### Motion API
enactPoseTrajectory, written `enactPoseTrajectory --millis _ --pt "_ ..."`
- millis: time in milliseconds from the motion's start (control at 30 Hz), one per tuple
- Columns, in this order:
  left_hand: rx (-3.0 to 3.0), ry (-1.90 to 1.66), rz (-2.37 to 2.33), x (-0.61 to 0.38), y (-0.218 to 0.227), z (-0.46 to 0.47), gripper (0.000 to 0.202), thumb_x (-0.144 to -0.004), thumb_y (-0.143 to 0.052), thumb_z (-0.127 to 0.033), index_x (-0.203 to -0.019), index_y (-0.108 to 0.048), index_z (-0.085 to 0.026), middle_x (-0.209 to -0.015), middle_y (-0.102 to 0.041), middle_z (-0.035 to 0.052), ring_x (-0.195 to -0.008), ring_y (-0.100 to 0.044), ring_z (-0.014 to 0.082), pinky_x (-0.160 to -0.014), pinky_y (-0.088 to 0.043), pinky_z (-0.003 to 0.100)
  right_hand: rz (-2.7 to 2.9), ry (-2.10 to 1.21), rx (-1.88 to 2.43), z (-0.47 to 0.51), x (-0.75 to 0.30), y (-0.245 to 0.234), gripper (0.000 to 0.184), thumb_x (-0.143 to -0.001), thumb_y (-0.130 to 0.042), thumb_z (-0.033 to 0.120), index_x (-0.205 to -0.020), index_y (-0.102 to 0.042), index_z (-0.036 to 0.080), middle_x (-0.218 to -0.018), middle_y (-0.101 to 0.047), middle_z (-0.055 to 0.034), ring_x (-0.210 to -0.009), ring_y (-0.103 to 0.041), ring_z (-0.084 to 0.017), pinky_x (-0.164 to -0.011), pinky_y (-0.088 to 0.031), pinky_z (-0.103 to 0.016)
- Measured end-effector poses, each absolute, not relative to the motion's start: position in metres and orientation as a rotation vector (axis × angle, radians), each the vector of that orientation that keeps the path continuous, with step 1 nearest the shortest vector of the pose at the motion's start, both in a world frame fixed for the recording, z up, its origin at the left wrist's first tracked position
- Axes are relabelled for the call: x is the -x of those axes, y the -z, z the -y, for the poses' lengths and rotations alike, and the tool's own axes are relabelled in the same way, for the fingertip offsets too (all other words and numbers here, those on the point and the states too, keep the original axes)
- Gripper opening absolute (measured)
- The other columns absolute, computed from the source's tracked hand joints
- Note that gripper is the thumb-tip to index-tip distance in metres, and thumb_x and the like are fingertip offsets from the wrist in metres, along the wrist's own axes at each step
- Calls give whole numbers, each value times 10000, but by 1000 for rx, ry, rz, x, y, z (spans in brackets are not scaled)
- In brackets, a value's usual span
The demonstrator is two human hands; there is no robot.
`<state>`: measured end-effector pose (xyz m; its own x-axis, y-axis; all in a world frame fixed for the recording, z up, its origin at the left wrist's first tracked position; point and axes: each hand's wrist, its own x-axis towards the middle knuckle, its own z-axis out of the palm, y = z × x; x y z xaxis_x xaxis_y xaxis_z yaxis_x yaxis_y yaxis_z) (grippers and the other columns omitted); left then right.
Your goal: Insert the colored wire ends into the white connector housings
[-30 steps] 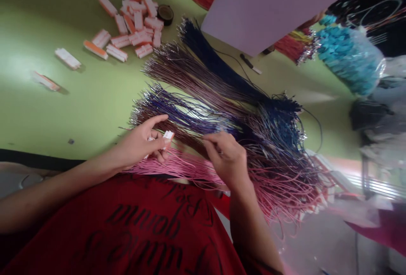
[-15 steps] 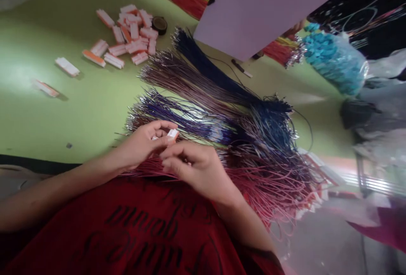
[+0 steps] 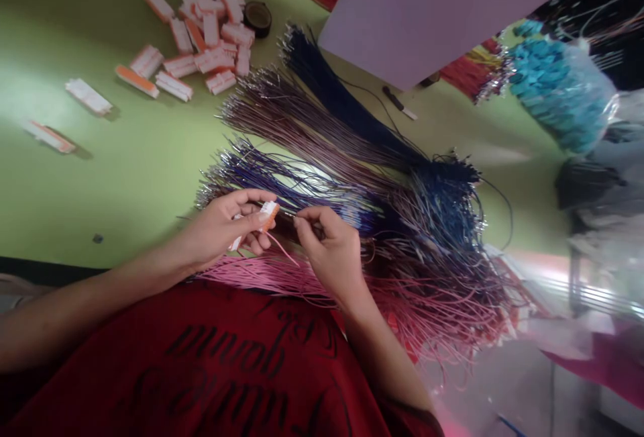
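Connector housings point(image 3: 270, 213): at least one in left hand point(image 3: 225, 225), two apart, over a dozen heaped, overlapping. Tape roll point(image 3: 258, 18): one. Black-handled tool point(image 3: 399, 103): one. Bag point(image 3: 561, 91) near table's point(image 3: 145, 188) right edge: one. Wires point(image 3: 347, 105): uncountable.

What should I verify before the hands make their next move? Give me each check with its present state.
1. White-and-orange connector gripped: ok, held in the left hand.
2. Thin wire in the right hand: ok, pinched at the fingertips, pointing toward the connector.
3. Thin wire's tip lined up with a slot: cannot tell, too small.
4. Pink wire seated: cannot tell; it trails from the connector, but its end is hidden.
5. Wire bundles separate along their whole length: not ok, mixed together toward the right.
6. Dark-handled tool away from the hands: ok, beyond the dark blue bundle.
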<state>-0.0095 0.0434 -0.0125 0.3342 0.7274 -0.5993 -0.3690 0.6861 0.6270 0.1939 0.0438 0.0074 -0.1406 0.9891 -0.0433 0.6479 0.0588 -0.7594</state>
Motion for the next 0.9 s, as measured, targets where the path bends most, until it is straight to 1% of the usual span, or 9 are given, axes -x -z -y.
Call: enactPoseTrajectory --millis 100,233,367,467,567,667,767,900 --pt "-413 -740 -995 10 12 -44 526 -732 -969 -358 -1140 -684 -187 -769 -741 -12 -575 -703 146 -530 -573 251 1840 -932 1637 -45 -191 -9 156 -934 -621 251 -816 -722 236 -661 -680 8 -611 -613 -149 -592 -488 -261" --pt "-422 -713 -989 10 11 -45 556 -755 -963 -369 -1192 -676 -179 -692 -739 -13 -555 -694 148 -532 -551 239 1804 -1016 1647 -47 -188 -10 180 -920 -596 266 -774 -698 235 -615 -638 21 -577 -577 -141 -594 -464 -264" --pt "-466 -677 -1014 11 13 -43 573 -774 -942 -428 -1223 -680 -185 -643 -725 -19 -540 -696 165 -524 -533 250 1767 -1107 1670 -53 -186 -10 191 -892 -598 296 -732 -679 231 -609 -638 23 -576 -566 -136 -589 -447 -263" --pt "-539 -650 -1067 11 15 -41 567 -795 -918 -467 -1236 -691 -193 -642 -729 -17 -511 -684 162 -486 -492 243 1733 -1190 1679 -57 -185 -9 197 -875 -602 311 -709 -665 225 -614 -646 25 -572 -555 -129 -589 -443 -261" --pt "-636 -625 -1109 10 14 -39 488 -819 -892 -440 -1200 -707 -198 -656 -736 -13 -507 -689 165 -472 -480 242 1691 -1285 1673 -59 -183 -7 203 -881 -594 318 -719 -667 221 -635 -667 22 -577 -553 -126 -596 -451 -262" --pt "-687 -635 -1122 8 10 -40 423 -820 -874 -399 -1151 -708 -197 -675 -740 -12 -532 -709 175 -497 -520 257 1663 -1360 1653 -60 -181 -5 217 -898 -590 336 -731 -664 218 -670 -690 11 -607 -576 -129 -617 -461 -264" --pt "-684 -644 -1132 8 6 -42 406 -817 -863 -387 -1134 -698 -194 -678 -738 -16 -524 -708 172 -489 -520 255 1616 -1393 1638 -60 -181 -4 205 -895 -610 369 -774 -669 215 -718 -711 4 -643 -600 -135 -638 -472 -268" --pt "-666 -669 -1130 8 4 -42 393 -803 -861 -342 -1120 -685 -191 -672 -739 -22 -515 -704 164 -472 -498 242 1610 -1375 1638 -59 -182 -6 166 -874 -616 349 -785 -661 217 -738 -715 4 -661 -609 -138 -664 -481 -275"
